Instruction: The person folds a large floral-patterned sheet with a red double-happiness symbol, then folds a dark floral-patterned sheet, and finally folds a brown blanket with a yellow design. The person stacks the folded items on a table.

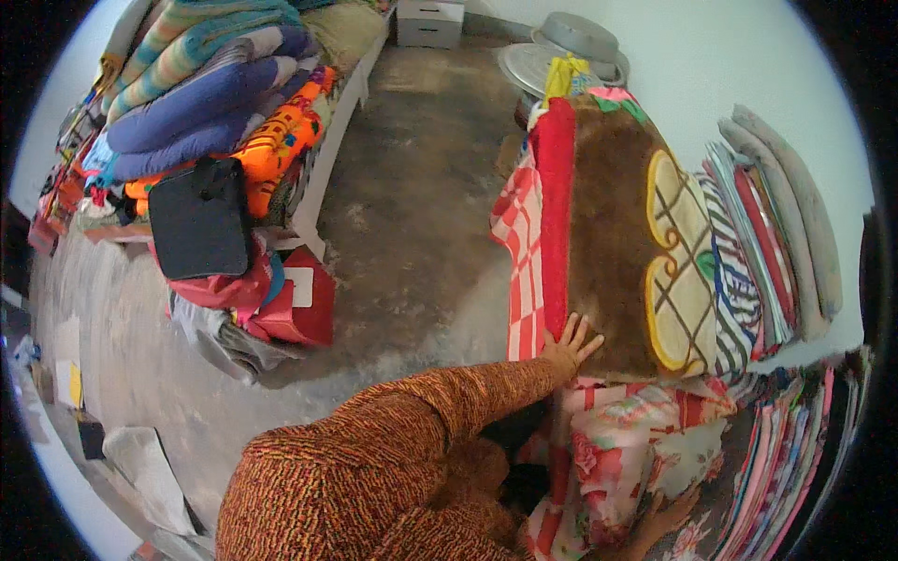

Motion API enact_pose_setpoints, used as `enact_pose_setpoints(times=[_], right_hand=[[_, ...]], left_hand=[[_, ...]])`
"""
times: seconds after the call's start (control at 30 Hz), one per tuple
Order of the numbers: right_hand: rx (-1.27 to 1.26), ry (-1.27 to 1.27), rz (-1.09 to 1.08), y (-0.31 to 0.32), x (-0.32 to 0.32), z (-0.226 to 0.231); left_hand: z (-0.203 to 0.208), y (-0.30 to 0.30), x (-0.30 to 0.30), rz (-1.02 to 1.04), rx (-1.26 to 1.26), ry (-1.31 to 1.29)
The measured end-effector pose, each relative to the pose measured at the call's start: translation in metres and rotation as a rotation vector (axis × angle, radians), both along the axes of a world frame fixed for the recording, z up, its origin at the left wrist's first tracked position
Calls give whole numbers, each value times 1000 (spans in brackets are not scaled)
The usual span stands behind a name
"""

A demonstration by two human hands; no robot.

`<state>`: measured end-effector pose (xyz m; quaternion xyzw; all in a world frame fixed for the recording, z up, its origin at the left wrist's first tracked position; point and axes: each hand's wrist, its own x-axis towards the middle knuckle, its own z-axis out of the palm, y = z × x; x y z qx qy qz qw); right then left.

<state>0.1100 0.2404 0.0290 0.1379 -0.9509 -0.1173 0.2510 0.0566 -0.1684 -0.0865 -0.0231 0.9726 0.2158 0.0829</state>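
Observation:
My left hand (572, 348) lies with fingers spread on the near edge of a thick brown blanket (608, 234) with a red border and a cream, yellow-edged pattern. Just nearer to me is a bunched floral cloth (603, 453) in pink, red and white. Low at the right edge of that cloth, my right hand (666, 522) has its fingers stretched out and is partly in shade. Nothing shows in its grip. Red-and-white checked fabric (526, 280) hangs out along the blanket's left side.
Stacked folded cloths (748, 243) stand by the right wall, with another colourful stack (781, 458) nearer. Metal pots (575, 37) sit at the far end. To the left, a bed (339, 140) carries rolled blankets (206, 103); a black bag (199, 220) and a red box (304, 304) are beside it.

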Motion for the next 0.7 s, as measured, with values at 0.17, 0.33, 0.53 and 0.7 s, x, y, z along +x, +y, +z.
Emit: enact_pose_setpoints(times=[0.17,0.33,0.53,0.7], right_hand=[[70,63,-20,-2,-5,-5],[120,112,-37,-8,-9,-9],[168,155,-43,-7,-14,-12],[270,190,-87,3,-7,-14]], left_hand=[[-15,3,-4,33,-26,56],[-21,7,-10,59,-62,47],[-9,4,-9,71,-35,-12],[-9,1,-9,-15,25,-40]])
